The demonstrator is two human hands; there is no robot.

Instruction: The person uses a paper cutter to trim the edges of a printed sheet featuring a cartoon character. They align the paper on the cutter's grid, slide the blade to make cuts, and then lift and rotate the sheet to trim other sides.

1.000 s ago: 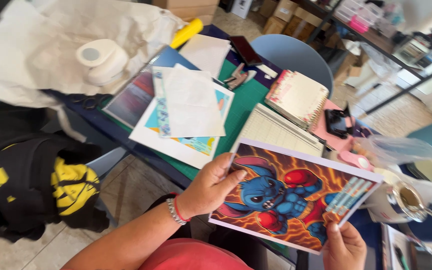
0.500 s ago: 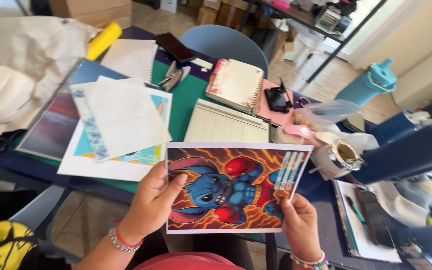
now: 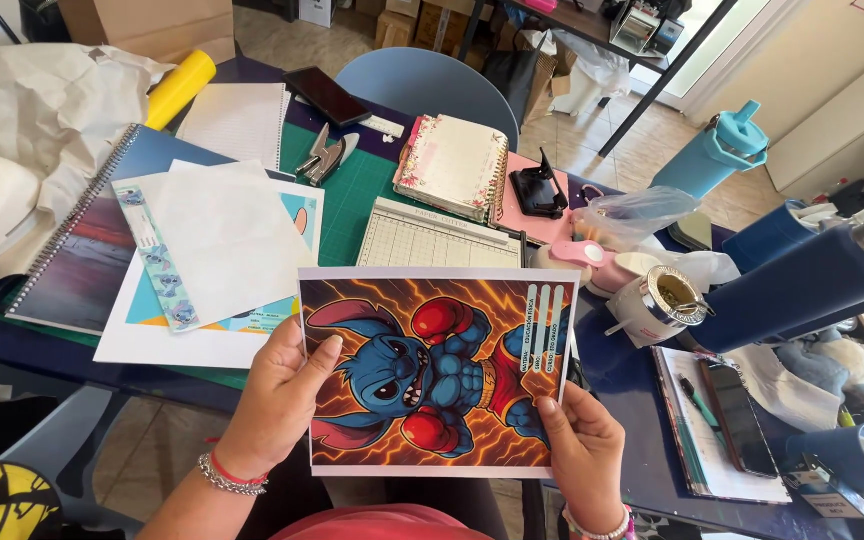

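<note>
Left hand pinching left edge of cartoon print, thumb on top — right hand closed on lower right corner. Print held flat just over near table edge, below green cutting mat and grid-ruled paper trimmer.

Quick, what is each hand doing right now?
Left hand: closed on the cartoon print's left edge.
Right hand: closed on its lower right corner.

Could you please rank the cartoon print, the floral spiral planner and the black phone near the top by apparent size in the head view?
1. cartoon print, though nearest the camera
2. floral spiral planner
3. black phone
</note>
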